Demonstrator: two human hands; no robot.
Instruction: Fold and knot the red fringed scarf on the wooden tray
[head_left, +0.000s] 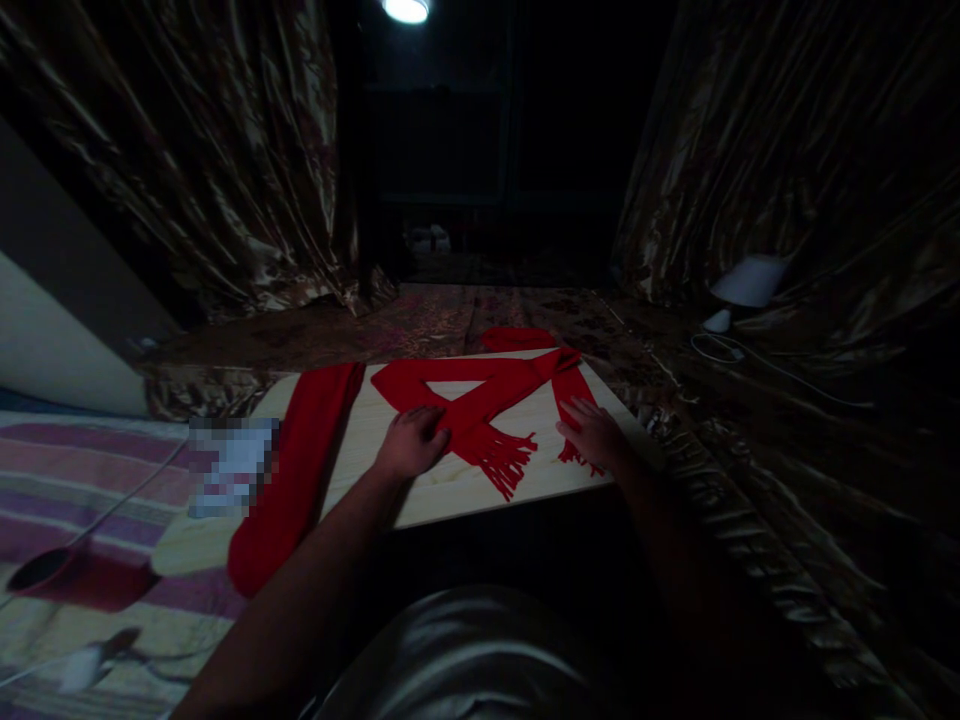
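In the head view, my left forearm (315, 570) reaches up from the lower left, and my left hand (409, 443) rests palm down at the near-left edge of a red fringed scarf (480, 405). Its fingers are loosely bent, with the thumb set apart from them on the right; I cannot tell whether they pinch the knit or only press on it.

My right forearm (656, 525) comes in from the lower right, dim in shadow. The right hand (598, 432) lies over the scarf's other fringed end, fingers (576, 408) stretched out, a little spread and pointing to the left, gripping nothing that I can see.

The scarf lies on the pale wooden counter (364, 480), its bands crossing around a small gap, one fringe fanned between my hands. A folded red cloth (300, 465) lies across the counter to the left of my left hand; another red cloth (517, 339) sits just beyond the far edge.
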